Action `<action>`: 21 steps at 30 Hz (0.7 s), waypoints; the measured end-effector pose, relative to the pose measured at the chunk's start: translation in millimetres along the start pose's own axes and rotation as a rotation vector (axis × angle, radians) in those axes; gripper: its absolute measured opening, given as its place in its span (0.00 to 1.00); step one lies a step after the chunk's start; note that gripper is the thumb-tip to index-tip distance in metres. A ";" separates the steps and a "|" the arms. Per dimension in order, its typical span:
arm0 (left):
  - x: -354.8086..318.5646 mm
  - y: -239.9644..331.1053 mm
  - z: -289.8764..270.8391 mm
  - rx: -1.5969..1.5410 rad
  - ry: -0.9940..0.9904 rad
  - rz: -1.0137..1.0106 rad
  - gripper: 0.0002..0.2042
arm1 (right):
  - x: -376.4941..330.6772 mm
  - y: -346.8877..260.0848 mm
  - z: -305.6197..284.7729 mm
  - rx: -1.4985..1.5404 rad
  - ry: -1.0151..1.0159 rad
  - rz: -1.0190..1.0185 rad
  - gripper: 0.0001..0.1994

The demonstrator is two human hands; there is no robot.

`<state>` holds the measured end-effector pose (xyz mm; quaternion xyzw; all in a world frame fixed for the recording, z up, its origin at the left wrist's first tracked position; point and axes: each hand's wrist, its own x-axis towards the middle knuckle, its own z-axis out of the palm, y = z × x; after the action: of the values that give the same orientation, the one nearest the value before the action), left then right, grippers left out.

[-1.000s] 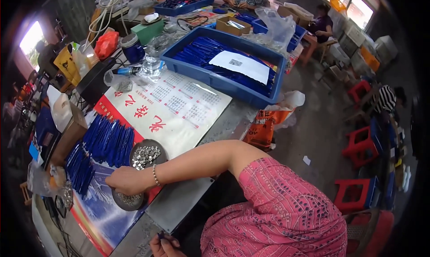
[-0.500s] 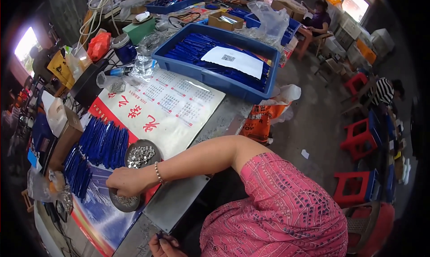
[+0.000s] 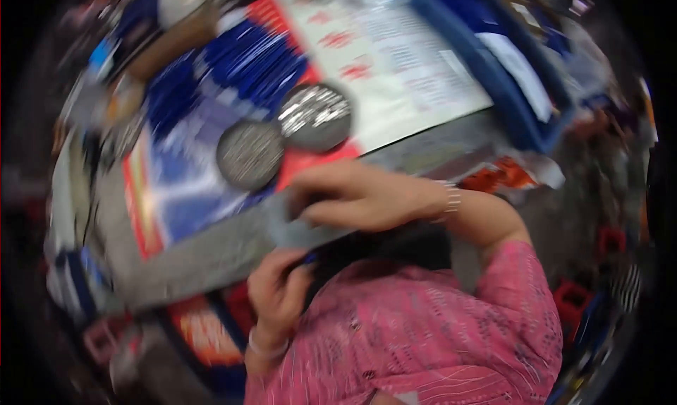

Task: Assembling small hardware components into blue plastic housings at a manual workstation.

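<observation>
My left hand (image 3: pixel 277 288) is by the table's near edge, in front of my body. Its fingers are closed on a small dark blue piece (image 3: pixel 309 258), of which only a bit shows. Above and to the right of it is my right hand (image 3: pixel 360 197), with a bracelet at the wrist. Its fingers are curled in, and motion blur hides whatever is in them. Beyond it two round dark dishes stand side by side: a dish of shiny metal parts (image 3: pixel 315 116) and a dish of finer grey metal bits (image 3: pixel 250 155). Slender blue items (image 3: pixel 247 59) lie in bundles behind them.
A printed calendar sheet (image 3: pixel 416 87) covers much of the grey table (image 3: pixel 204 264). At the far right stands a blue tray (image 3: pixel 486 66) with a white paper on blue items. An orange and white bag (image 3: pixel 508 173) hangs by the table's edge. A cardboard box (image 3: pixel 173 41) stands at the far left.
My right hand has left the dish of fine metal bits and come back toward my left hand. My left hand has risen into fuller view. The whole view has swung downward and blurred.
</observation>
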<state>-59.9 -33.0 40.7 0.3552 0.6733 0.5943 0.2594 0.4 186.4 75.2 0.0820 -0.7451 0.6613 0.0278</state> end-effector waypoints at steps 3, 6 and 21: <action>7.6 7.9 -3.0 0.128 -0.061 0.298 0.08 | -6.1 -8.4 11.5 0.362 -0.044 0.280 0.06; 13.0 14.8 -5.6 0.242 -0.084 0.369 0.10 | -9.7 -4.9 16.3 0.587 -0.058 0.303 0.07; 18.8 9.7 -14.9 0.618 -0.106 0.845 0.11 | -3.7 5.5 20.7 0.687 -0.241 0.278 0.08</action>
<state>-81.3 -27.0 54.1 0.6851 0.6013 0.4021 -0.0860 4.6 166.8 66.7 0.0619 -0.4821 0.8554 -0.1789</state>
